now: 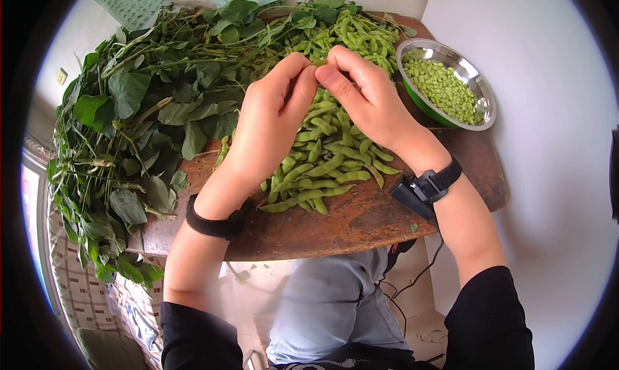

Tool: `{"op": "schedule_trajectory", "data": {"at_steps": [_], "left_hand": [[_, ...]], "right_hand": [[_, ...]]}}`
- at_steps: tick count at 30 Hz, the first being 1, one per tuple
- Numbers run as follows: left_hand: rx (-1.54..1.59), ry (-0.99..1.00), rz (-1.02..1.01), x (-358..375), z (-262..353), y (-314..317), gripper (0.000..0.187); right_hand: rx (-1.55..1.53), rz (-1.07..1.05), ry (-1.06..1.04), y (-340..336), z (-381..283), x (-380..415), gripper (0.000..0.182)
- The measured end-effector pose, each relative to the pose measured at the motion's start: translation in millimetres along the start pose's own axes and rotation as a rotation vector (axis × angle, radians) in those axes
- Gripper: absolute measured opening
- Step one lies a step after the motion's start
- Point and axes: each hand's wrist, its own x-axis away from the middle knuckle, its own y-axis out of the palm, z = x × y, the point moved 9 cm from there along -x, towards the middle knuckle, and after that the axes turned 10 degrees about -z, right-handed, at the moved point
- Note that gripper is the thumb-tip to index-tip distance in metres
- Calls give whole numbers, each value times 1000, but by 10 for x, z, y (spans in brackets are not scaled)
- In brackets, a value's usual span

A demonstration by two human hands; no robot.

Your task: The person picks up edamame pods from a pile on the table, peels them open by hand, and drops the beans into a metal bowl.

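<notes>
My left hand (276, 109) and my right hand (366, 100) meet above the table, fingertips pinched together. A bit of a green soybean pod (320, 63) shows between them; the fingers hide most of it. Below my hands a heap of green soybean pods (316, 167) lies on the wooden table (284, 234). To the right of my right hand a steel bowl (488, 115) holds shelled green beans (445, 89).
Cut soybean stalks with leaves (148, 105) cover the table's left side and hang over its edge. More pods (361, 38) are piled at the back. A white wall (548, 150) stands to the right. A black cable (422, 270) hangs from my right wrist's strap.
</notes>
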Motion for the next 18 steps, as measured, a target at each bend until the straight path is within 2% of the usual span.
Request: {"op": "schedule_trajectory", "data": {"at_steps": [2,5,11,13,15,17,18], "left_hand": [[110,-62,-103,-5,-54,75,18],[269,-67,-113,-12,-49,104,20],[314,-45,-120,-30,-12,96,25],[222,-60,-74,-33,-47,68,26],[138,-81,-23,-15,-82,37,27],[60,-112,-1,-15,-113,3,27],[78,-119,3,-15,-133,10,26]], "right_hand": [[-8,1,-19,-1,17,3,33],[2,-8,-50,-1,19,3,34],[73,-16,-44,-53,-43,4,31],[302,138,-158,-170,-183,18,27],[458,237,1,-442,-181,50,22],[810,435,-40,-749,-346,105,23],[975,458,51,-887,-302,117,24]]}}
